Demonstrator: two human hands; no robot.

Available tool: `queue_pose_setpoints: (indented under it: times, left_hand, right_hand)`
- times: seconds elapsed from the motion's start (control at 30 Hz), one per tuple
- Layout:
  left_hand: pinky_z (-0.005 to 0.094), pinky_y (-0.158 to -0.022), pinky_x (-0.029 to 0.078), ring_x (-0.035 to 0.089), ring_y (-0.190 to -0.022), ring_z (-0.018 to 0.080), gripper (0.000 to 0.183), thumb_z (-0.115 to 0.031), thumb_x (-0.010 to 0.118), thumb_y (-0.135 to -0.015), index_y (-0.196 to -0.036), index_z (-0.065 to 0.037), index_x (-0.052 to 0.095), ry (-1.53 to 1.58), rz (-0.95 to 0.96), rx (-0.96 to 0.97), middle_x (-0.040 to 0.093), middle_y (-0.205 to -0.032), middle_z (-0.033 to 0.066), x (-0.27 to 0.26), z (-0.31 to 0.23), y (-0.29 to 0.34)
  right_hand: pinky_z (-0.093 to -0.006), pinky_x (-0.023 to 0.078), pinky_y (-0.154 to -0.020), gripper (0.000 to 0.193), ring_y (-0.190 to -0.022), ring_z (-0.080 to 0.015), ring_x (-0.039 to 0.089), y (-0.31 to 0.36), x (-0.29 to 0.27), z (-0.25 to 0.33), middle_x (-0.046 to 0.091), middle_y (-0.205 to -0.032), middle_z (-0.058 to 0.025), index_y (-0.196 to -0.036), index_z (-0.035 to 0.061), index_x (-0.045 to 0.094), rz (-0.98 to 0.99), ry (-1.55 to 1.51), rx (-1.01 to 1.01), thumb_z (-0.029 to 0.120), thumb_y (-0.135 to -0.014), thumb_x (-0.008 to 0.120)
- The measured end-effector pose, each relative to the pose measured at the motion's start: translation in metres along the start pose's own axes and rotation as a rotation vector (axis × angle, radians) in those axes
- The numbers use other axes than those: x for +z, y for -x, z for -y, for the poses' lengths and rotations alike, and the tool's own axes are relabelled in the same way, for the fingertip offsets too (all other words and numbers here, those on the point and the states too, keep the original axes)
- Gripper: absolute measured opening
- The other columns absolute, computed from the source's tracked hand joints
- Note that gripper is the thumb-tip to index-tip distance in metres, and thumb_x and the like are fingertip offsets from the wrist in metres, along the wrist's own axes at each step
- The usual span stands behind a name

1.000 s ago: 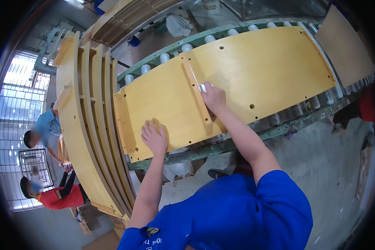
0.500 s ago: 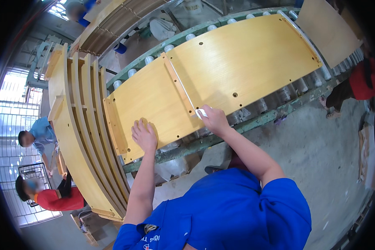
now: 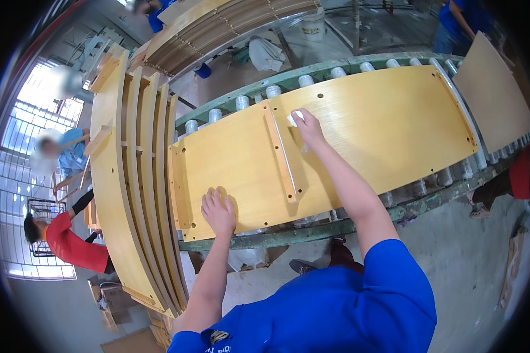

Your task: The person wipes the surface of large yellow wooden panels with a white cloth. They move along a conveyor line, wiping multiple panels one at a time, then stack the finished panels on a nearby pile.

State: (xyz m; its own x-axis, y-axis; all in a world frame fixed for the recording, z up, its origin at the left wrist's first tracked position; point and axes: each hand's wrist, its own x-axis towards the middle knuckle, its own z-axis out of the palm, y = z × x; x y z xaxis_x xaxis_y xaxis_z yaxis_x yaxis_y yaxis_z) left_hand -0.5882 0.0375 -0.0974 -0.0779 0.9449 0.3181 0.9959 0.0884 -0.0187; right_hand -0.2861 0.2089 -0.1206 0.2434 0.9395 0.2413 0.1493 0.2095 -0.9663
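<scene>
A long yellow wooden panel [image 3: 383,123] lies on the roller conveyor, with predrilled holes and a cleat fixed along each end. Across its middle runs a narrow wooden strip [image 3: 281,154] with a white line along one side. My left hand [image 3: 219,213] rests flat on the panel's left part, fingers spread, holding nothing. My right hand [image 3: 308,128] is closed on a small white cloth [image 3: 295,118] at the panel's surface, just right of the strip's far end. Part of the cloth is hidden under the fingers.
Green conveyor rails and metal rollers [image 3: 305,80] carry the panel. On the left stands a stack of curved wooden panels [image 3: 109,176]; a brown board [image 3: 493,97] leans at the right end. Co-workers, one in a red shirt [image 3: 76,240], are at the left and far edges.
My right hand has moved with the white cloth from the strip's near end to beside its far end. My left hand stays flat on the panel. The whole view has shifted.
</scene>
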Motion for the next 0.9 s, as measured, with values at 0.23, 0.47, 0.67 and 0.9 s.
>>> queue_pose_setpoints:
  times: [0.23,0.47,0.67,0.9]
  left_hand:
    - [0.0472,-0.103,0.024,0.033,-0.126,0.0333,0.042,-0.029,0.05,-0.087,-0.126,-0.011,0.046,0.059,0.01,-0.031,0.041,-0.132,0.0135,0.0,0.005,0.003]
    - [0.0474,-0.104,0.023,0.031,-0.127,0.032,0.043,-0.03,0.05,-0.088,-0.127,-0.014,0.045,0.061,0.028,-0.054,0.039,-0.134,0.012,0.0,0.004,0.001]
    - [0.0478,-0.104,0.023,0.031,-0.127,0.032,0.043,-0.03,0.05,-0.087,-0.127,-0.014,0.045,0.056,0.045,-0.069,0.039,-0.134,0.0118,0.0,0.004,0.0]
    - [0.048,-0.104,0.024,0.032,-0.127,0.0324,0.043,-0.03,0.05,-0.087,-0.127,-0.014,0.045,0.057,0.017,-0.045,0.039,-0.134,0.0118,0.0,0.005,0.0]
  right_hand:
    - [-0.0473,0.046,-0.069,0.039,-0.078,-0.039,0.06,-0.047,0.035,0.005,0.064,-0.081,-0.0194,-0.09,0.0061,0.059,0.06,0.392,-0.009,0.042,-0.09,0.045]
    - [-0.0484,0.047,-0.068,0.038,-0.077,-0.039,0.061,-0.061,0.042,0.001,0.064,-0.079,-0.0199,-0.092,0.0078,0.061,0.118,0.583,-0.02,0.042,-0.089,0.044]
    - [-0.0485,0.046,-0.068,0.037,-0.076,-0.041,0.06,-0.062,0.047,0.004,0.063,-0.079,-0.0212,-0.088,0.006,0.06,0.076,0.584,-0.035,0.04,-0.089,0.045]
    - [-0.0491,0.046,-0.068,0.037,-0.077,-0.0415,0.059,-0.061,0.046,0.004,0.063,-0.079,-0.022,-0.088,0.006,0.059,0.099,0.631,-0.025,0.04,-0.09,0.045]
